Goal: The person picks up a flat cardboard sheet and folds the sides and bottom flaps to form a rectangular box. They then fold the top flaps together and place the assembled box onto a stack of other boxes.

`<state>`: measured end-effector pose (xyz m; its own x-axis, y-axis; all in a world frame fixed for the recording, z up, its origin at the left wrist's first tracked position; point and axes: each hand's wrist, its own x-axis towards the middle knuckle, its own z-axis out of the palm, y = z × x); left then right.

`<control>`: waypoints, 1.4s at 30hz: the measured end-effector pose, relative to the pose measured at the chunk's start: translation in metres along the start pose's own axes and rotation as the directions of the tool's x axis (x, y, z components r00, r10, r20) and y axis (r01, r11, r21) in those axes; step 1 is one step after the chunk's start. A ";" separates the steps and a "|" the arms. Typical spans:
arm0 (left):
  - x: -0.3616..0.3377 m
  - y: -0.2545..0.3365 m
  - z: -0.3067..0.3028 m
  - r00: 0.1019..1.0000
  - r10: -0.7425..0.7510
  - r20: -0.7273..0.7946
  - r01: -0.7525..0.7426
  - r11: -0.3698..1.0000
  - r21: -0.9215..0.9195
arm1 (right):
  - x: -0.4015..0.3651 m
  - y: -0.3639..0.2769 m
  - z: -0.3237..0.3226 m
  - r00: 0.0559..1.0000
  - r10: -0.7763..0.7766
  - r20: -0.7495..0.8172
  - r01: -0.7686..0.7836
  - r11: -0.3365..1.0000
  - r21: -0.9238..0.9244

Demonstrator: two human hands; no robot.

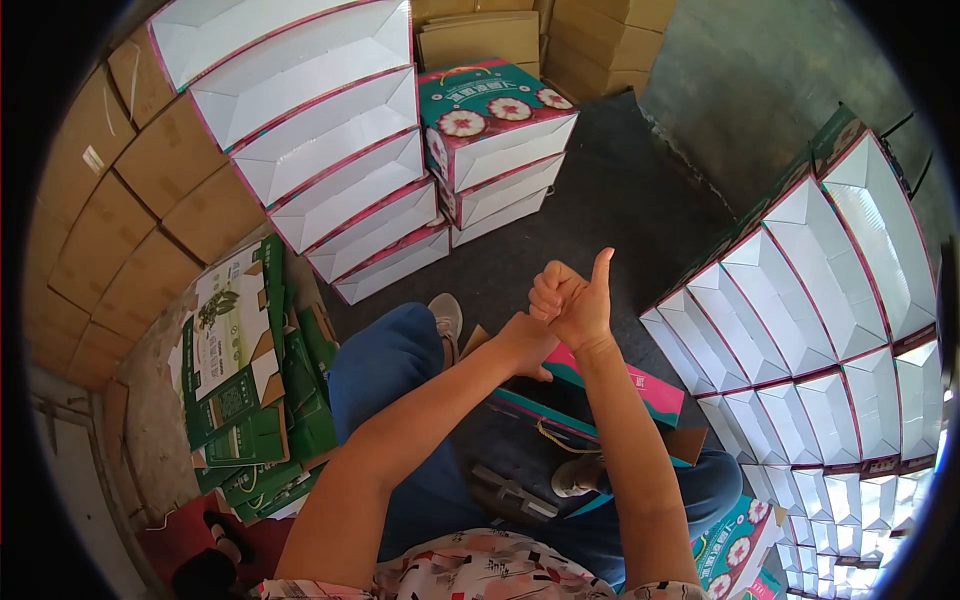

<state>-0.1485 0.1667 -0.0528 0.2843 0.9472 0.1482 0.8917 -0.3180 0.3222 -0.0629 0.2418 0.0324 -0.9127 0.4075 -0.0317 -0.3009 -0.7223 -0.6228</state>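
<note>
Pink-and-teal box [655, 397] sits between person's legs, white print on pink panel too small to read. Left hand [525, 348] at its far end; grip hidden, can't tell. Right hand [577, 308]: fingers curled in, thumb out, nothing visible held. Stacked teal carton [495, 100]: white characters, illegible. Green flattened cartons [235, 330]: QR-like square, unreadable print.

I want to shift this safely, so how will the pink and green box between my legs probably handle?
The box is probably light for its size, since its walls look like thin cardboard. The brown flap sticks out at one end, so it may bend or swing if nudged.
</note>
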 end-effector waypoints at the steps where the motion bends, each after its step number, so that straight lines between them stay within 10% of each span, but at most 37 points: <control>1: 0.000 0.000 0.002 1.000 0.002 -0.012 -0.002 1.000 0.002 | -0.001 -0.001 0.002 0.999 -0.033 -0.006 0.033 0.999 -0.001; 28: -0.001 0.011 -0.016 0.986 -0.077 0.145 0.081 0.996 -0.022 | -0.005 0.004 0.010 0.991 -0.003 -0.136 -0.014 0.992 -0.125; 42: -0.006 0.020 -0.032 0.970 -0.101 0.222 0.092 0.994 0.051 | -0.005 0.016 0.016 0.996 0.078 -0.051 -0.093 0.848 -0.521</control>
<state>-0.1433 0.1536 -0.0171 0.2636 0.9598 -0.0963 0.9309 -0.2269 0.2862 -0.0671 0.2192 0.0349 -0.9181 0.3778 -0.1199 -0.0261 -0.3595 -0.9328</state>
